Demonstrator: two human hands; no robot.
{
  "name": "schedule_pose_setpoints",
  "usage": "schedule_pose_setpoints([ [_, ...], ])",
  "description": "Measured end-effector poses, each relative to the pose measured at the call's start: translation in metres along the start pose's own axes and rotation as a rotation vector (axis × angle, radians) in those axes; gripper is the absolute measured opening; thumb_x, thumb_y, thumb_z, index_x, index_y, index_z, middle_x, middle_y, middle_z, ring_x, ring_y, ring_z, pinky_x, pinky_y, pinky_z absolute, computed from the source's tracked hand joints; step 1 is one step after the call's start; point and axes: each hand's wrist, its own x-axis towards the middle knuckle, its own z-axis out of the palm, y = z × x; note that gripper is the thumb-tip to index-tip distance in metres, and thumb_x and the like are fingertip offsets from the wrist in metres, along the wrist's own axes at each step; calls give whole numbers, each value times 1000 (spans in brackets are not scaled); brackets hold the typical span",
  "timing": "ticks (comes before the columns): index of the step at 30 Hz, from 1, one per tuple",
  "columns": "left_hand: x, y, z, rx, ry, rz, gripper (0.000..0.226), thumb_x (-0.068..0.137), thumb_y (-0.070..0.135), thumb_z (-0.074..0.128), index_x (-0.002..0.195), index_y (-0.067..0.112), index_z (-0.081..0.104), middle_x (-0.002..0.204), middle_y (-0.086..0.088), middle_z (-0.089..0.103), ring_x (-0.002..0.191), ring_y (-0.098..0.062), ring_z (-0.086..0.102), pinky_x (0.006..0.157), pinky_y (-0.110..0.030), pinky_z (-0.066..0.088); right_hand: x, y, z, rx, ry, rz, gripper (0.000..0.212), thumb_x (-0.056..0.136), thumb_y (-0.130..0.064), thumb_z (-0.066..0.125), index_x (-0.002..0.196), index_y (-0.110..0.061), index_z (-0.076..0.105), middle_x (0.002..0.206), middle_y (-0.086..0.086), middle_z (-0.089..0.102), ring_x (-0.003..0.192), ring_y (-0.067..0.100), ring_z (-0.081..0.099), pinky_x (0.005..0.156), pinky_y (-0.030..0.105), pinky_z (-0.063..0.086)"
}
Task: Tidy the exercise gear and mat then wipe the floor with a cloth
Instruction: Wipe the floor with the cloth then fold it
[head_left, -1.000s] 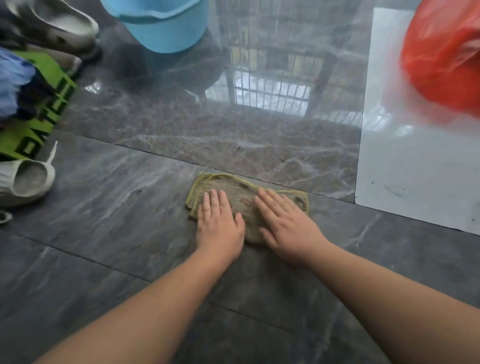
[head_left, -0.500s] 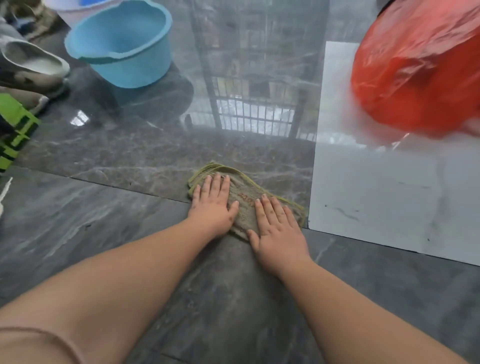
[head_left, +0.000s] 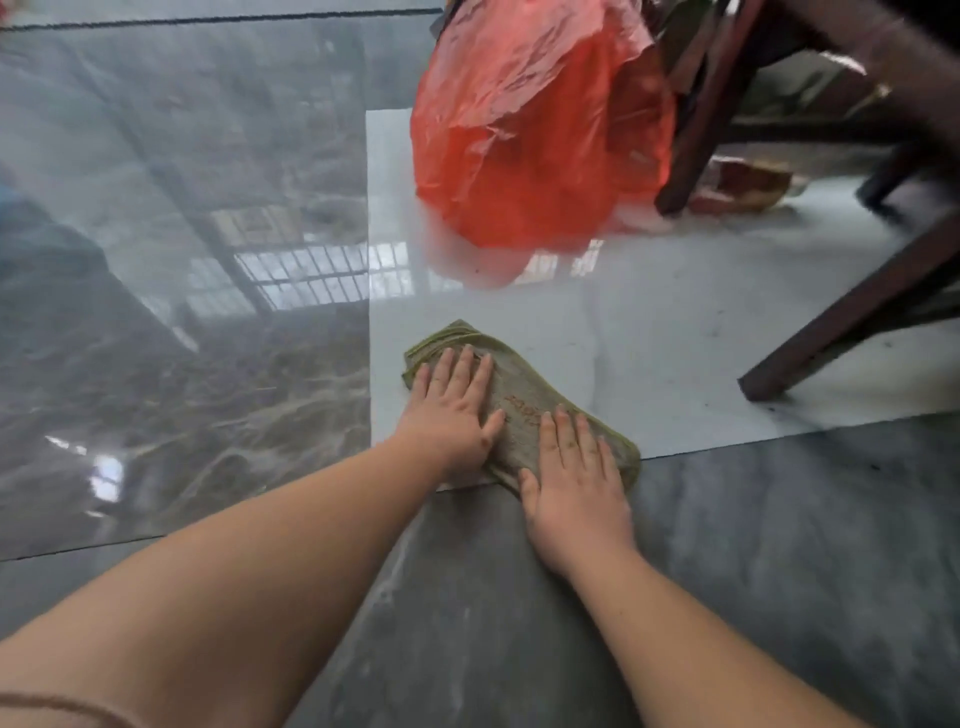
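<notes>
Both hands flat on the cloth (head_left: 524, 410), palms down, fingers straight and slightly spread, nothing curled round it. Left hand (head_left: 453, 410) presses the far-left part of the cloth, thumb pointing toward the right hand. Right hand (head_left: 574, 486) presses the near-right part, heel of the palm off the cloth edge on the dark tile. A strip of cloth with faint reddish stitching shows between the two hands; hands are close but not touching.

Cloth is olive-green, folded, lying diagonal on the floor (head_left: 182, 364). Most of it sits on the white tile (head_left: 649, 332), its near-right corner crossing the seam onto the grey tile below. Cloth's left edge is just beside the seam with the glossy grey marble tile to the left.

Red bag (head_left: 535, 150), crinkled plastic, stands on the white tile beyond the cloth, well apart from it. Dark wooden furniture legs (head_left: 852, 317) come down at right, one foot on the white tile right of the cloth. Another leg (head_left: 696, 119) stands just beside the bag's right side. Window grille reflected in the glossy tile. Both forearms bare; a sleeve edge (head_left: 67, 706) shows at bottom left.
</notes>
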Motion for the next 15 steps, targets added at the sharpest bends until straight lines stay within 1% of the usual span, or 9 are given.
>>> schedule_pose_setpoints([
  [2, 16, 52, 5, -7, 8, 100, 75, 97, 59, 20, 157, 25, -11, 165, -2, -16, 151, -21, -18, 122, -46, -10, -14, 46, -6, -25, 6, 101, 74, 94, -49, 13, 158, -14, 0, 167, 5, -3, 153, 20, -2, 124, 41, -1],
  [4, 25, 103, 11, -4, -3, 192, 77, 96, 63, 19, 157, 26, -10, 165, -1, -16, 151, -21, -19, 121, -46, -10, -33, 89, -10, -53, 21, 194, 75, 93, -50, 9, 158, -15, 0, 167, 5, -3, 153, 21, -1, 124, 41, -1],
  [7, 26, 174, 22, 18, -55, 308, 83, 92, 71, 18, 157, 27, -12, 164, 0, -19, 150, -21, -21, 121, -47, -11, -71, 139, -12, -70, 48, 340, 78, 90, -51, 4, 158, -14, 4, 166, 7, 3, 153, 22, 6, 124, 41, 3],
  [11, 5, 239, 43, 66, -68, 410, 86, 91, 73, 17, 157, 26, -13, 164, -1, -20, 150, -23, -21, 121, -49, -11, -124, 174, -11, -61, 20, 489, 79, 88, -51, 1, 158, -14, 3, 167, 6, 3, 153, 23, 6, 123, 42, 5],
  [14, -19, 260, 55, 103, -83, 477, 87, 91, 72, 18, 157, 25, -13, 165, -3, -19, 150, -23, -21, 121, -49, -10, -160, 177, -8, -77, 17, 573, 78, 91, -51, 8, 158, -11, 13, 165, 9, 13, 152, 27, 15, 122, 46, 14],
  [15, -27, 262, 57, 110, -87, 494, 87, 92, 72, 18, 157, 24, -13, 165, -3, -19, 151, -24, -20, 121, -49, -11, -170, 175, -6, -83, -3, 593, 78, 90, -51, 6, 158, -11, 12, 166, 9, 12, 152, 27, 13, 122, 46, 13],
])
